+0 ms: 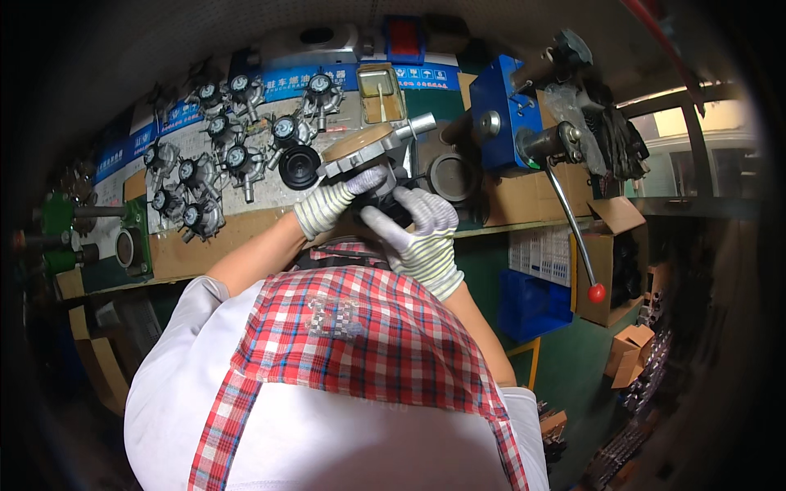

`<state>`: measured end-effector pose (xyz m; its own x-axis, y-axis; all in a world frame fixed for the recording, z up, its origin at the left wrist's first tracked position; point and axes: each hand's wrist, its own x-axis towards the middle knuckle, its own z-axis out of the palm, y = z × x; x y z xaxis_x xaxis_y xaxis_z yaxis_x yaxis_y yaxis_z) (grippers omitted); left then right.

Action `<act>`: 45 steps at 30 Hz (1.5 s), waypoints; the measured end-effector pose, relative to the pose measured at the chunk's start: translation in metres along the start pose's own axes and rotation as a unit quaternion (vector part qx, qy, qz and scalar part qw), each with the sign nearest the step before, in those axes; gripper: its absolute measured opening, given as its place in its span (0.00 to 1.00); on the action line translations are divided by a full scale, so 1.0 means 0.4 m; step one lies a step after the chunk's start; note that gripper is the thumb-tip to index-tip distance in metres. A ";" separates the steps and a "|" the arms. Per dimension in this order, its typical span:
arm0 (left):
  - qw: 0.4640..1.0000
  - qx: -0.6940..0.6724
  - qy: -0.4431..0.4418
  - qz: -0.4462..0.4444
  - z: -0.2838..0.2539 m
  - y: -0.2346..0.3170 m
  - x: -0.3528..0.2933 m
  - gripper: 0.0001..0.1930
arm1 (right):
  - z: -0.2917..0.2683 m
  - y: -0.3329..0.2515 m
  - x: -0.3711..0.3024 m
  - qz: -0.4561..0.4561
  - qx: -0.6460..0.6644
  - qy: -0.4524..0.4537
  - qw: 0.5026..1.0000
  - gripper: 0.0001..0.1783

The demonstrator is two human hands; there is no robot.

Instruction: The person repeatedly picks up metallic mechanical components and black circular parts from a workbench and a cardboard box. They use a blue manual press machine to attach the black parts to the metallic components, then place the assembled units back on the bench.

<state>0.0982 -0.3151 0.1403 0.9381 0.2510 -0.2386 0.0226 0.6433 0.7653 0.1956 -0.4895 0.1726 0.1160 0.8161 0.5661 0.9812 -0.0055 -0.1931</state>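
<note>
A silvery cast-metal pump housing [364, 155] with a tan flat face and a short pipe is tilted up in front of me at the bench's edge. My left hand [332, 204], in a striped glove, grips its lower left side. My right hand [424, 237], gloved alike, is bent around a dark part [389, 211] at the underside of the housing; the fingers hide most of that part. Just left of the housing lies a round black ring-shaped part [300, 167]. Several small metal pump bodies [241, 161] with dark round caps stand farther left.
A blue press [499, 114] with a red-knobbed lever [596, 292] rises on the right. Beside it sits a round metal fixture [450, 177]. A tray with a brush [381, 94] lies behind the housing. A green clamp [135, 241] stands far left; a blue crate [534, 307] sits below the bench.
</note>
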 end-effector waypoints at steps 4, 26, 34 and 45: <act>0.990 0.132 0.018 0.035 -0.012 0.020 0.002 0.33 | 0.045 0.021 -0.054 0.136 0.144 0.056 0.979 0.47; 0.990 0.136 0.026 0.011 0.003 0.049 -0.021 0.32 | 0.058 0.032 -0.089 0.391 0.158 0.190 0.887 0.25; 0.993 0.091 0.068 0.018 0.033 0.044 -0.017 0.30 | 0.047 -0.002 -0.047 0.285 0.198 0.070 0.935 0.37; 0.797 0.562 0.092 0.201 0.030 0.008 0.000 0.36 | 0.176 0.152 -0.011 0.478 0.764 0.093 0.423 0.25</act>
<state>0.1024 -0.3217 0.1497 0.8834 0.4418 0.1564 0.1252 -0.5440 0.8297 0.2438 -0.4527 0.1021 0.4964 0.8028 -0.3302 -0.7567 0.2137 -0.6179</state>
